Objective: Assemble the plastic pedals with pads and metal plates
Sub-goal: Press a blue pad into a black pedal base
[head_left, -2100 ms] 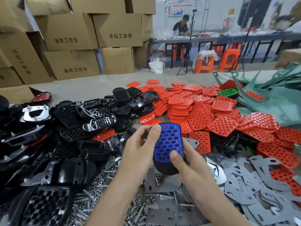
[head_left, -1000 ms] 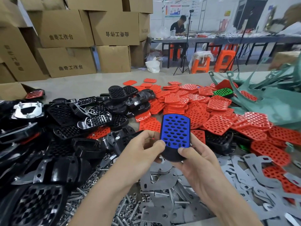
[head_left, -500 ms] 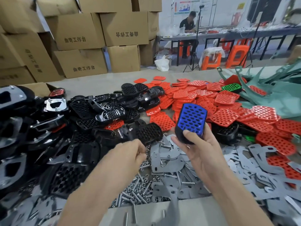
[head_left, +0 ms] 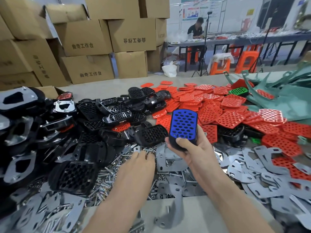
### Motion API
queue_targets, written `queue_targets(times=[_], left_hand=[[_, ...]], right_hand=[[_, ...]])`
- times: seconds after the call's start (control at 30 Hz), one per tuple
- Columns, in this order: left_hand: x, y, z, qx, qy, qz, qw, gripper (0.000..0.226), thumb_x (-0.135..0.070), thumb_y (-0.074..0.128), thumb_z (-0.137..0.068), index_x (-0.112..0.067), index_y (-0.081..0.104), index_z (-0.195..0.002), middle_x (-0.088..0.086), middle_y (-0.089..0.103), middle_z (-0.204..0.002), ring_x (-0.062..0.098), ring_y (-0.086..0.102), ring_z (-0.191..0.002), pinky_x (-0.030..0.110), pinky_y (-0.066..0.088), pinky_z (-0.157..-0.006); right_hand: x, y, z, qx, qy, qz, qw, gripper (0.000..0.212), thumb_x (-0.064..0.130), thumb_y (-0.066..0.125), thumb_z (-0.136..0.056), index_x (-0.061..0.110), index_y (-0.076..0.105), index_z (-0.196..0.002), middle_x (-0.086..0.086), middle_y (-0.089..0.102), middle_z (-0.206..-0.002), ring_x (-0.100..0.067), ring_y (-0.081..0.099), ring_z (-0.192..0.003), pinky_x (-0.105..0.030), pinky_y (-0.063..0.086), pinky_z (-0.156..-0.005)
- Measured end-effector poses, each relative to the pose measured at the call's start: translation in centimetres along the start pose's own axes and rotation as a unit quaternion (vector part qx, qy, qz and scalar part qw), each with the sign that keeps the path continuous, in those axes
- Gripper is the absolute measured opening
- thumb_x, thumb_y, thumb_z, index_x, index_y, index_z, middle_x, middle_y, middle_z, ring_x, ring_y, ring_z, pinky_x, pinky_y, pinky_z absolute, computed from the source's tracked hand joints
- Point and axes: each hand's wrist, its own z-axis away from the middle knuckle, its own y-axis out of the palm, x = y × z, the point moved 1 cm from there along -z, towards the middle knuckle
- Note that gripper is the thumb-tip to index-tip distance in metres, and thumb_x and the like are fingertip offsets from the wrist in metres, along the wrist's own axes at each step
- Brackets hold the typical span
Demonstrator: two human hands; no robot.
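The right hand (head_left: 190, 153) grips the upright pedal (head_left: 183, 132) by its lower end: black shell, blue perforated pad (head_left: 183, 121). The left hand (head_left: 138, 165) rests among bolts (head_left: 107, 175), grasp impossible to tell.

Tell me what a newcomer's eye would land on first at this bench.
The blue-padded pedal stands out, held upright at centre by the right hand. Behind and to its right spreads a bright heap of red pads, against a dark pile of black pedals on the left. Nearer, the left hand has its fingers down among loose bolts, beside grey metal plates.
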Motion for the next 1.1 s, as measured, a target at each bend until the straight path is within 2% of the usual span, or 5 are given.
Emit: queue_targets(times=[0.2,0.37,0.63,0.97,1.1], left_hand=[[-0.1,-0.6,0.5,-0.186,-0.086,0.345,0.916,0.015,-0.031,0.052,-0.099,-0.031,0.063,-0.109,-0.021,0.06,-0.097,-0.001,0.059,-0.09,0.011,0.042,-0.077],[-0.3,-1.1,0.5,-0.225,-0.091,0.443,0.863,0.007,-0.042,0.059,-0.093,-0.039,0.064,-0.096,-0.027,0.067,-0.094,0.0,0.065,-0.087,0.012,0.049,-0.074],[-0.7,-1.0,0.8,-0.218,-0.081,0.419,0.878,0.01,-0.036,0.063,-0.093,-0.028,0.068,-0.095,-0.023,0.068,-0.091,-0.003,0.064,-0.091,0.018,0.051,-0.078],[-0.5,-1.0,0.7,-0.23,-0.09,0.377,0.893,0.006,-0.025,0.065,-0.093,-0.02,0.066,-0.093,-0.017,0.066,-0.089,-0.002,0.061,-0.088,0.015,0.048,-0.076],[-0.6,-0.9,0.8,-0.217,-0.069,0.349,0.909,0.006,-0.024,0.066,-0.093,-0.019,0.067,-0.094,-0.017,0.064,-0.092,0.002,0.061,-0.088,0.019,0.048,-0.076]], right_hand=[[-0.9,0.1,0.2,0.051,-0.009,0.11,0.993,0.045,0.0,0.064,-0.089,0.026,0.06,-0.126,-0.007,0.077,-0.111,-0.033,0.074,-0.107,-0.036,0.06,-0.089],[-1.3,0.4,0.6,0.107,-0.016,0.174,0.979,0.049,0.011,0.065,-0.089,0.043,0.061,-0.126,-0.004,0.074,-0.12,-0.026,0.07,-0.114,-0.051,0.057,-0.099],[-1.5,0.8,0.9,0.133,-0.054,0.182,0.973,0.042,0.005,0.062,-0.091,0.033,0.063,-0.123,-0.011,0.072,-0.116,-0.035,0.067,-0.115,-0.05,0.056,-0.102],[-1.1,1.5,1.2,0.127,-0.087,0.254,0.955,0.06,-0.006,0.059,-0.093,0.052,0.065,-0.111,-0.003,0.073,-0.112,-0.031,0.067,-0.11,-0.055,0.053,-0.102],[-1.4,1.5,1.2,0.12,-0.094,0.278,0.948,0.052,-0.011,0.057,-0.094,0.035,0.062,-0.119,0.003,0.073,-0.11,-0.021,0.068,-0.106,-0.05,0.054,-0.101]])
